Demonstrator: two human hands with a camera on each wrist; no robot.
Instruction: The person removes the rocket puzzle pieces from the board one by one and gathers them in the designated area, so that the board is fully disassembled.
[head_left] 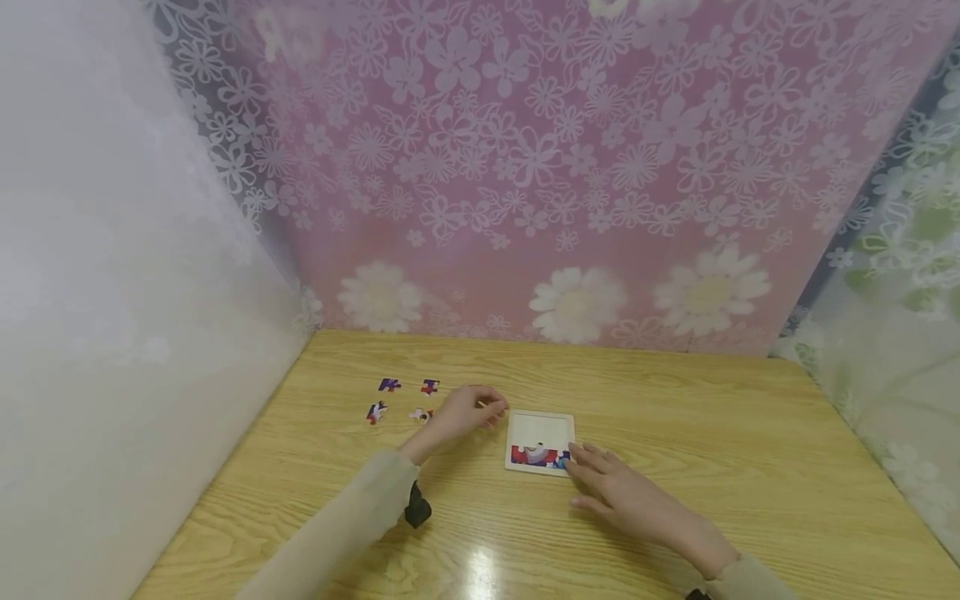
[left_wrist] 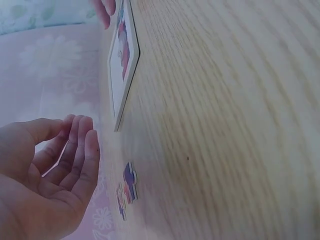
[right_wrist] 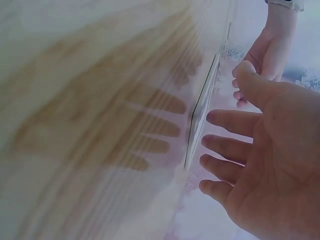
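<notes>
A square puzzle tray [head_left: 540,427] with a pale rim lies on the table. Red, white and blue puzzle pieces [head_left: 528,456] fill its lower part, and bare board shows above them. My left hand [head_left: 468,408] hovers just left of the tray, fingers loosely bent and thumb near the index tip; in the left wrist view no piece shows in the hand [left_wrist: 55,170]. With fingers spread and nearly straight, my right hand [head_left: 630,500] is at the tray's lower right edge, its fingertips overlapping the rim in the head view.
Several loose puzzle pieces lie left of my left hand: a purple one [head_left: 389,385], a purple and red one [head_left: 430,387], a multicoloured one [head_left: 376,412] and a pale one [head_left: 420,415]. A flowered pink curtain [head_left: 525,167] stands behind the wooden table [head_left: 675,400].
</notes>
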